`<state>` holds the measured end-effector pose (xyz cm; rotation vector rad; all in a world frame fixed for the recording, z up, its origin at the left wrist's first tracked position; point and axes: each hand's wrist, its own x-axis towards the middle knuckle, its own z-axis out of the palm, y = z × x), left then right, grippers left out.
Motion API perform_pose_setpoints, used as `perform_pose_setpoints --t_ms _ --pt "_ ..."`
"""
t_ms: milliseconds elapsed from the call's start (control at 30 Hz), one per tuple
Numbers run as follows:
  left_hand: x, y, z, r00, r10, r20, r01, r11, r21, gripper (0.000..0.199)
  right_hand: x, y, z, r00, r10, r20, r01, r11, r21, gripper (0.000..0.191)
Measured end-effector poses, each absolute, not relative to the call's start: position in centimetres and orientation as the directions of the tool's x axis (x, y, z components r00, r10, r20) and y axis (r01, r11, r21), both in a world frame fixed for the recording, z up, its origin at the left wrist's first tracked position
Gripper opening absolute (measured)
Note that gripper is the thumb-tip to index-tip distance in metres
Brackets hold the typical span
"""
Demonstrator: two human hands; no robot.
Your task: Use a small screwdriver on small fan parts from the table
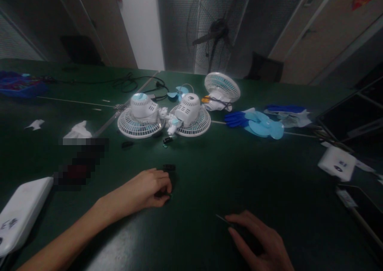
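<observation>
My left hand (154, 187) rests on the dark green table with its fingers curled together around something small and dark, with a bit of green at the fingertips; what it is cannot be made out. Just beyond those fingers lies a small black part (169, 167). My right hand (259, 239), at the lower right, holds a thin screwdriver (223, 218) between thumb and fingers, its tip pointing up and left. Farther back, two white fan heads (140, 121) (191, 119) lie with their grilles down, and small black pieces (168, 140) are in front of them.
A third fan (222, 91) stands behind. Light blue blades (263, 124) and blue gloves (236, 119) lie to the right. White boxes (337, 162) (24, 211) sit at both sides. A blue basket (22, 88), cables (119, 81) and crumpled white tissue (78, 131) are at the left.
</observation>
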<state>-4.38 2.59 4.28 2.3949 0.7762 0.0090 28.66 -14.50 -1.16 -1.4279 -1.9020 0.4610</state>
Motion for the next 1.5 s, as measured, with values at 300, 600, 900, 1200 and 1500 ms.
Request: perform_pose_setpoints --t_ms 300,600,900,1200,1500 --pt "-6.4 6.4 4.1 0.693 0.720 0.025 0.626 -0.619 0.474 0.016 28.9 -14.5 -1.4 -0.163 0.939 0.303 0.691 0.328 -0.645 0.020" --pt "-5.5 6.7 3.2 0.719 0.693 0.039 0.637 -0.681 0.360 0.016 28.8 -14.5 -1.3 -0.162 0.933 0.322 0.693 0.340 -0.636 0.021" --pt "-5.3 6.0 2.7 0.717 0.696 0.019 0.604 -0.635 0.482 0.027 28.8 -14.5 -1.3 -0.162 0.937 0.308 0.696 0.330 -0.637 0.020" --pt "1.7 -4.2 -0.8 0.870 0.490 0.063 0.310 -0.641 0.703 0.017 27.9 -14.7 -0.2 -0.262 0.935 0.238 0.685 0.354 -0.637 0.019" --pt "1.7 -4.2 -0.5 0.853 0.519 0.051 0.309 -0.582 0.752 0.015 27.6 -15.0 0.2 -0.321 0.920 0.223 0.692 0.389 -0.608 0.020"
